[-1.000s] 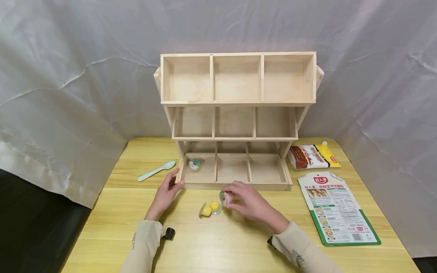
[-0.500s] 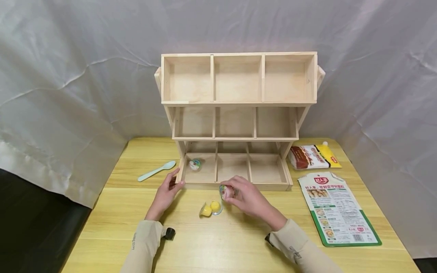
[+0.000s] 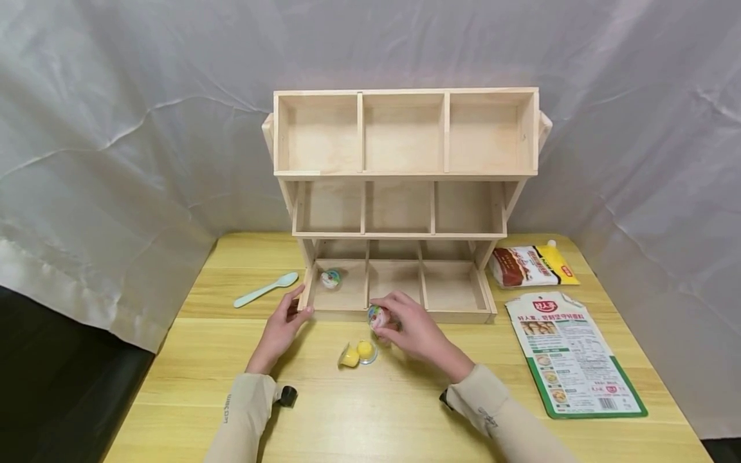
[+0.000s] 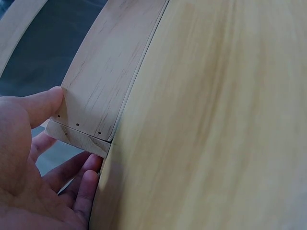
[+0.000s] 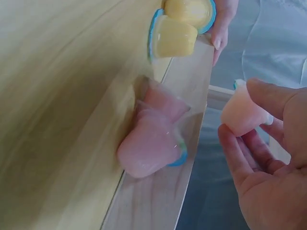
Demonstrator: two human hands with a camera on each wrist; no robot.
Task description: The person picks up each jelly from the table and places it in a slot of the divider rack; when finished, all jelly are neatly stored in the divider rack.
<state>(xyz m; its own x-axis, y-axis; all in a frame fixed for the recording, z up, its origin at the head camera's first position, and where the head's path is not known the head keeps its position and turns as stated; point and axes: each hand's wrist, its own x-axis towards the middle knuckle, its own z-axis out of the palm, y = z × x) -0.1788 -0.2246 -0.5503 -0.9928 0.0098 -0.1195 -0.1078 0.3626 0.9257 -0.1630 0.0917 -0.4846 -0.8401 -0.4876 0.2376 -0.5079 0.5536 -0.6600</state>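
Pink jelly cup [image 3: 379, 317] is in the right hand [image 3: 413, 328], pinched between the thumb and the fingers, at the left end of this hand. Its axis is tilted: the printed lid looks to the left and up, and the body points to the right, towards the palm. Seen from the head, it overlaps the front board [image 3: 341, 316] of the lowest tier, near the divider [image 3: 366, 283] between the left and the middle compartments; whether it touches the wood, I cannot tell. The left compartment [image 3: 347, 299] lies forward and to the left of the held cup, and another jelly cup [image 3: 330, 278] lies inside it, towards the back.

For this held cup the right hand is the nearer one. The left hand [image 3: 280, 331] is well apart from it and grips the left front corner of the wooden rack [image 3: 405, 173], thumb at the board's edge and fingers at the outer side.

Two yellow jelly cups [image 3: 349, 357] lie side by side on the surface [image 3: 347, 424], between the hands but nearer to the right. The right wrist view shows also two blurred pink cups [image 5: 148, 148] near the front board.
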